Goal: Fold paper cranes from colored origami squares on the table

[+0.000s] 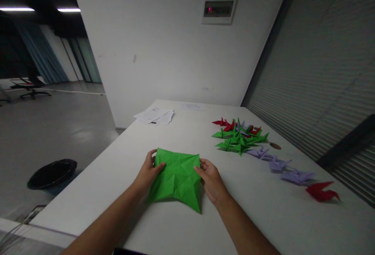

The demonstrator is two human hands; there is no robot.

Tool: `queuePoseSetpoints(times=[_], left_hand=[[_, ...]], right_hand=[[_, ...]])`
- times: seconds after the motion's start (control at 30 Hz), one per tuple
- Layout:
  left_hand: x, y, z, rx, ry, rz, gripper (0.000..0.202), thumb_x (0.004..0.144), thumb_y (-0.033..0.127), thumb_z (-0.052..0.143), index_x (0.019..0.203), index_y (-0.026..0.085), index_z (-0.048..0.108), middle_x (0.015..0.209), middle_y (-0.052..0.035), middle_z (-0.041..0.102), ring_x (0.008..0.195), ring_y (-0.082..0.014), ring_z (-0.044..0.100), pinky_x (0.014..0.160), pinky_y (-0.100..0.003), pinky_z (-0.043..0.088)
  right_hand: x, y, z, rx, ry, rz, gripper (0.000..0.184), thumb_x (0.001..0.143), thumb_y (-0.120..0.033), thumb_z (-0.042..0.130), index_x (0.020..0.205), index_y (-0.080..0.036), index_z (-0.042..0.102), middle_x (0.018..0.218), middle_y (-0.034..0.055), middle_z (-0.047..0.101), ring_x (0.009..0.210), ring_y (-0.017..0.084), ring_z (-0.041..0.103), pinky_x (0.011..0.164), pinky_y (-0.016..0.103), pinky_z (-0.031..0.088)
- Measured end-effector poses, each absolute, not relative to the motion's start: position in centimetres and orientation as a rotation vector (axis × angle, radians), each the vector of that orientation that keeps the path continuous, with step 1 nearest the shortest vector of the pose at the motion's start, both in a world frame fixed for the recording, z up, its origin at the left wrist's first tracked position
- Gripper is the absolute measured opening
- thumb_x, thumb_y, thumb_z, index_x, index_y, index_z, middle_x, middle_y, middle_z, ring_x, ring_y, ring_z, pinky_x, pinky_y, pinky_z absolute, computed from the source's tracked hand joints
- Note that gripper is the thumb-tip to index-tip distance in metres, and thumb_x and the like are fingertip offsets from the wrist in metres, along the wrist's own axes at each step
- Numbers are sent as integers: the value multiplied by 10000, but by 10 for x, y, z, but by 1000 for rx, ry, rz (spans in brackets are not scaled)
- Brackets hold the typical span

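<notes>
A square sheet of green origami paper (pixel 177 177), marked with many crossing creases, is spread out between my hands just over the white table. My left hand (pixel 148 172) pinches its left edge, thumb on top and fingers behind. On the right edge, my right hand (pixel 211 177) grips the sheet the same way, thumb on the upper face. The sheet's lower corners flare outward and its surface bulges unevenly. Fingertips behind the paper are hidden.
Folded green paper cranes (pixel 240 141) lie heaped with red and purple ones at the right. Purple cranes (pixel 297 176) and a red crane (pixel 321 191) line the table's right side. Printed papers (pixel 155 115) lie at the far left; a black-lined bin (pixel 52 175) stands beside the table (pixel 111 192).
</notes>
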State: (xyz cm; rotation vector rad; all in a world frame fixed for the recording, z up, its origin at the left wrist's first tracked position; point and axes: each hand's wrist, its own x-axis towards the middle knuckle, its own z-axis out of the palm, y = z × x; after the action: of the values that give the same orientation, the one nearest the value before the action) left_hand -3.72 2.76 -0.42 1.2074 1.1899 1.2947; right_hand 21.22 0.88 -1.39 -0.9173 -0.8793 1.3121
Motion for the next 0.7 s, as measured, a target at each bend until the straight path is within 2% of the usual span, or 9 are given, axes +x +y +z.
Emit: queuePoseSetpoints(times=[0.1,0.17,0.2,0.27,0.37,0.43,0.53,0.7], left_hand=[[-42,28,-6,1526,1380,1468,538,777,337,779,1275,242,597,1385,-147,544,1236,-340,563,1069,-557,449],[-40,23,-7,1769,1286,1457,363,844,340,715,1196,254,689,1382,-137,571,1350,-356,470,1178,-560,323],[-38,20,-9,1867,1168,1367,314,880,344,678,1182,267,717,1350,-131,612,1344,-353,479,1193,-555,300],[-31,15,-15,2025,960,1092,353,900,366,663,1238,287,724,1374,-128,634,1329,-366,502,1198,-564,279],[-22,11,-29,2207,876,795,510,854,421,722,1352,326,665,1529,-101,529,1447,-429,377,1207,-623,203],[-20,10,-37,2290,884,681,518,883,433,685,1393,357,629,1581,-90,470,1494,-449,299,1206,-656,147],[-22,12,-43,2351,940,622,506,921,440,632,1423,396,590,1612,-82,424,1514,-459,257,1196,-694,89],[-40,22,-43,2309,1179,580,507,909,471,639,1405,373,604,1606,-121,425,1520,-480,216,1158,-758,27]], right_hand=[[215,14,-25,-1005,-883,1224,532,586,-318,940,1010,-221,633,851,11,734,793,216,683,761,353,526],[218,17,-34,-1051,-879,1188,478,627,-296,900,1016,-232,629,876,13,719,837,221,677,791,359,524],[219,18,-37,-1075,-874,1149,441,642,-287,882,1005,-239,637,913,22,713,886,228,672,825,364,521],[221,20,-42,-1122,-880,1025,387,657,-266,856,986,-254,653,1007,41,697,1029,251,643,919,381,502],[221,20,-43,-1178,-930,876,376,648,-257,832,980,-266,656,1088,54,673,1146,275,591,1005,415,468],[219,18,-41,-1201,-989,867,370,653,-281,817,984,-261,652,1098,63,666,1146,284,588,1009,438,469],[216,14,-36,-1222,-1084,879,340,670,-307,793,973,-252,647,1091,71,663,1128,289,592,986,451,483],[213,7,-33,-1230,-1240,829,290,708,-298,758,974,-254,650,1056,59,673,1065,274,611,922,428,510]])
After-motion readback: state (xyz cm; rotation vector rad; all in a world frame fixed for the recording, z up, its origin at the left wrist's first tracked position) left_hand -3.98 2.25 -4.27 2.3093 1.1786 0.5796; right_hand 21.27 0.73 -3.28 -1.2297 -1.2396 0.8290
